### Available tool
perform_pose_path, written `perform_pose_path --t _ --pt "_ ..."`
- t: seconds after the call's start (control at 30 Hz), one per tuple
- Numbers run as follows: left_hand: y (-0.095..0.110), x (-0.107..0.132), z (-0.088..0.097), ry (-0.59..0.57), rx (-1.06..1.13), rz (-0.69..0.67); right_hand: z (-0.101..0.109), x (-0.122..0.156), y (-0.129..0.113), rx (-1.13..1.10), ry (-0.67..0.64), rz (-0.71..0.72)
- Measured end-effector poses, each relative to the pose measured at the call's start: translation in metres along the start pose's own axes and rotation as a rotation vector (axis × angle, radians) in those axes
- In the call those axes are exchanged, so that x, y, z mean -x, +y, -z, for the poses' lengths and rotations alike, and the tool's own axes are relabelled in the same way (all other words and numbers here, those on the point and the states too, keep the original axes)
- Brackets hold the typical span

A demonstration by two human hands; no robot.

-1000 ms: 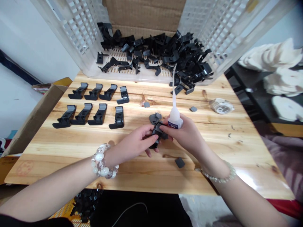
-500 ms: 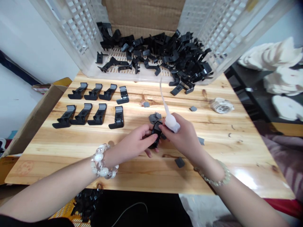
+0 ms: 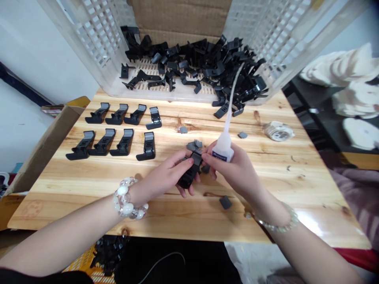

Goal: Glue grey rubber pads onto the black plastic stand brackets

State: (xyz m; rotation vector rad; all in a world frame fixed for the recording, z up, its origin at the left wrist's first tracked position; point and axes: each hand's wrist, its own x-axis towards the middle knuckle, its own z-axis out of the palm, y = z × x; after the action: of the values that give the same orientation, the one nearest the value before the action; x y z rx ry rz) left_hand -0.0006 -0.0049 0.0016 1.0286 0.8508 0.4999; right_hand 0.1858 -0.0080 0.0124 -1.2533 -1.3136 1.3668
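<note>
My left hand [image 3: 166, 178] is closed around a black plastic clip [image 3: 189, 173] just above the wooden table [image 3: 296, 173]. My right hand [image 3: 233, 169] grips a small white glue bottle [image 3: 222, 148] with a long thin nozzle pointing up and to the right; its fingertips also press on the top end of the clip. Small grey pads [image 3: 194, 145] lie in a heap just behind the hands, and one grey pad [image 3: 225, 202] lies in front of my right hand.
Two rows of finished black clips [image 3: 118, 134] lie on the table's left. A white slatted crate [image 3: 97, 43] at the back holds a pile of black clips [image 3: 207, 67]. Loose grey pads [image 3: 242, 135], a tape roll [image 3: 278, 132] at right, a cardboard box [image 3: 38, 150] at left.
The glue bottle has swung from leaning left to upright, nozzle now tilted right. The clip in my left hand has turned and sits a little lower.
</note>
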Motion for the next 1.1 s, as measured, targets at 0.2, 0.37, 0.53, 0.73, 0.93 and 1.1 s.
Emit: perform_pose_path --t 0.2,0.37,0.53,0.73,0.93,1.1 --pt "0.001 0.003 -0.002 -0.027 0.083 0.070 0.006 -0.009 0.001 -0.252 -0.092 -0.113" --pt "0.000 0.004 -0.001 -0.060 0.048 0.031 0.005 -0.008 0.002 -0.308 -0.147 -0.175" --pt "0.003 0.004 -0.001 -0.069 0.040 0.036 0.006 -0.008 0.003 -0.314 -0.164 -0.183" --pt "0.002 0.002 0.000 -0.066 0.079 0.049 0.008 -0.009 0.000 -0.336 -0.093 -0.186" --pt "0.003 0.002 0.001 -0.064 0.102 0.042 0.012 -0.013 -0.003 -0.576 -0.145 -0.237" --pt "0.003 0.000 0.001 -0.033 0.095 0.010 0.015 -0.016 -0.006 -0.840 -0.171 -0.253"
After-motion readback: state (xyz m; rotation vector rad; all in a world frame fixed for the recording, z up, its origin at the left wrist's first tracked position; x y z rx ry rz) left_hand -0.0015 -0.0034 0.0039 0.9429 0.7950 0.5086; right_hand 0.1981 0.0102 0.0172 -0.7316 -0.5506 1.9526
